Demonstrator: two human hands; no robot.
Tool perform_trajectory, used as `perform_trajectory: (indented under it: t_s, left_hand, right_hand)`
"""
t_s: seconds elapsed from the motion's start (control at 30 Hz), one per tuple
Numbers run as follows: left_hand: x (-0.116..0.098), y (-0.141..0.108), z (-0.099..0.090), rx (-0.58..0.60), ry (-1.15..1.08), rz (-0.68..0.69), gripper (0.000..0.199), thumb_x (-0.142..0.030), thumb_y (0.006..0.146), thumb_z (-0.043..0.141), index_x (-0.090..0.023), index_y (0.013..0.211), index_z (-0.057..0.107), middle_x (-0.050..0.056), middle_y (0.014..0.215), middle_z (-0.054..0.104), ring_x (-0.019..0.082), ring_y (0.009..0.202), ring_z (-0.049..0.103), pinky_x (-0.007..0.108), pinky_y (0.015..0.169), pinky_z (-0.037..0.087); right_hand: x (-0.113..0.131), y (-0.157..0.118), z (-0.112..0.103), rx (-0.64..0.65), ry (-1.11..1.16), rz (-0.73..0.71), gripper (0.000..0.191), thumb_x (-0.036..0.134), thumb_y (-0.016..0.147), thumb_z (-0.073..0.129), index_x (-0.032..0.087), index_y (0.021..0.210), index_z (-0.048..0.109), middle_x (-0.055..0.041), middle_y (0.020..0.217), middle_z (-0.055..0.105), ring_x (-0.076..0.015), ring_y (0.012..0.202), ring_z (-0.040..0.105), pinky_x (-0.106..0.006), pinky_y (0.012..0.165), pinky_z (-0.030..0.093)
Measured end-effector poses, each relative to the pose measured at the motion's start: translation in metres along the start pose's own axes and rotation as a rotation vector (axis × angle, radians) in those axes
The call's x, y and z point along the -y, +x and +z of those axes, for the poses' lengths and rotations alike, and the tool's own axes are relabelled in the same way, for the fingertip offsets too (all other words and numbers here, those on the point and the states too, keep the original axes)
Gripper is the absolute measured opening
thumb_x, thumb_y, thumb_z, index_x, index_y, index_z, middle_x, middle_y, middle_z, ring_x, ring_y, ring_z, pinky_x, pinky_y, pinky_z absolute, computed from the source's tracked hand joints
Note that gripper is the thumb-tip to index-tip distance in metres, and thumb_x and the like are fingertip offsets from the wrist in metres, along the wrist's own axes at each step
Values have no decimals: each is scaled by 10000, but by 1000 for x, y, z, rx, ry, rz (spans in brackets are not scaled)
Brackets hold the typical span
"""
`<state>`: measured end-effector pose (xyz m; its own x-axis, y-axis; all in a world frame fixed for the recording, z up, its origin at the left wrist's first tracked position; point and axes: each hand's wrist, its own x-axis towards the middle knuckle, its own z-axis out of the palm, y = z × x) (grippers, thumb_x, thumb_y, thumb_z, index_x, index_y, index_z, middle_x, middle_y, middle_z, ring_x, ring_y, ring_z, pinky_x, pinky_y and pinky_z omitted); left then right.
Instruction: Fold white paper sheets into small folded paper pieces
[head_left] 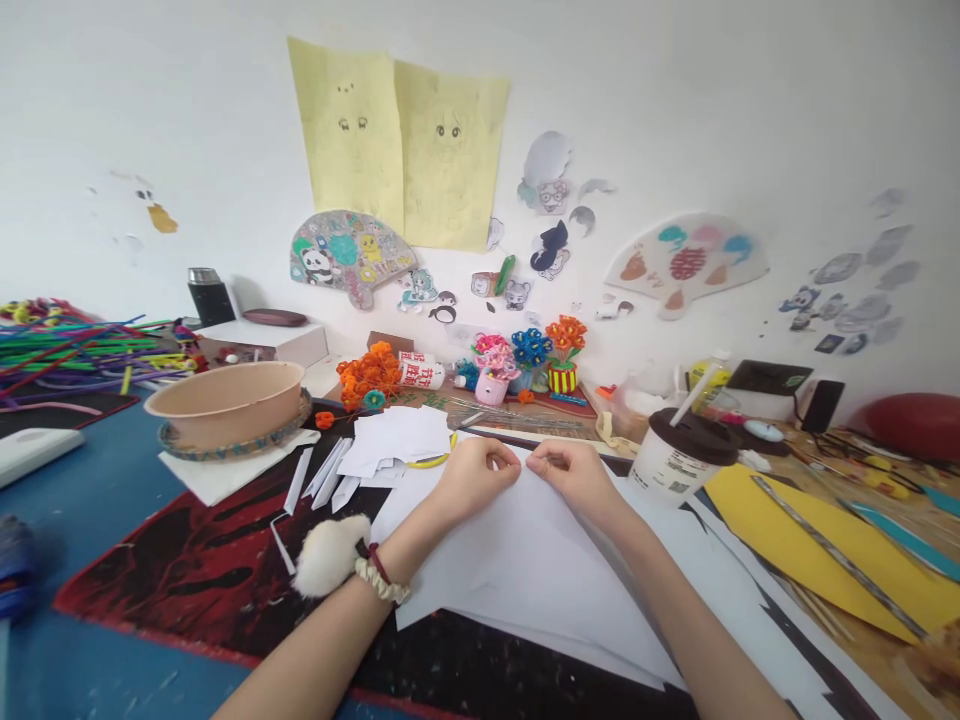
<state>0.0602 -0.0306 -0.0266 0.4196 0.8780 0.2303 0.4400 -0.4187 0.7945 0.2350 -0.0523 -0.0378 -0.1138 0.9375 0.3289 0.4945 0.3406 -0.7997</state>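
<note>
My left hand point(474, 482) and my right hand point(576, 482) face each other above large white paper sheets point(540, 580). Thumb and fingers are pinched together on both, with the fingertips close but apart. What they pinch, if anything, does not stand out against the white paper. A scrunchie point(381, 580) and a fluffy white pompom point(330, 556) circle my left wrist. Left of the sheets lie a pile of cut white paper pieces point(397, 438), several folded strips point(327, 474) and a yellow curved thing point(429, 463), partly covered.
A beige bowl point(225, 410) stands left on the dark red and black mat point(187, 570). Beside my right forearm is a lidded cup with a straw point(679, 460). Yellow paper point(817, 545) lies right. Orange flowers point(371, 375) and small potted craft flowers point(491, 370) line the back, near the wall.
</note>
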Motion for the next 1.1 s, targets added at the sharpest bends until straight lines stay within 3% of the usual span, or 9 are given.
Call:
perform_trajectory:
  t_s: [0.33,1.1]
  left_hand:
    - [-1,-1,0,17,22,6,203,-272,710,548,-157,741,713,37,733,695,149,666,561,244,586,398]
    - [-4,-1,-4,33,-41,-37,165,-228,672,543,-145,695,684,33,709,674,143,653,550,243,588,391]
  right_hand:
    - [-3,1,-1,71,-52,-7,297,471,745,602,187,713,684,-21,616,618,-154,533,502,-247,473,344]
    - [1,-1,2,-69,-130,-28,182,312,729,576,184,602,550,12,556,531,-119,487,408,-237,486,295]
